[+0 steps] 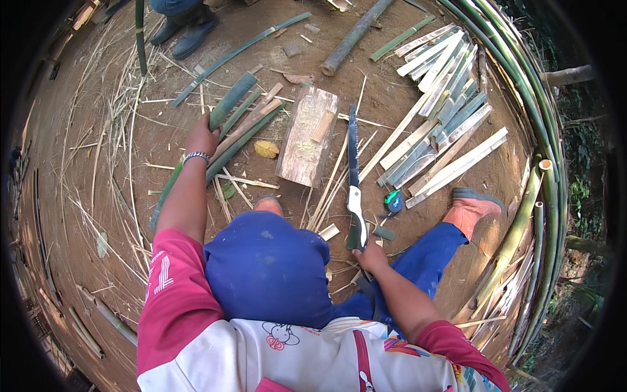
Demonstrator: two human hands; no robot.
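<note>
My left hand (203,138), with a bracelet at the wrist, is closed round a green bamboo pole (232,100) that slants over the ground at the left. More bamboo lengths (245,138) lie right beside that hand. Low in the middle, my right hand (372,255) grips a hand saw (355,199) by its white and dark handle. The saw's long dark blade points away from me, to the right of a squared wood block (300,147). A small wood piece (322,125) rests on the block. A black and green tape measure (393,201) lies right of the saw handle.
Split bamboo strips (457,134) are piled at the right. Long green poles (547,124) curve along the right edge. A dark bamboo pole (354,37) lies at the far side. Another person's boots (194,32) stand at the far left. Thin slivers litter the dirt ground.
</note>
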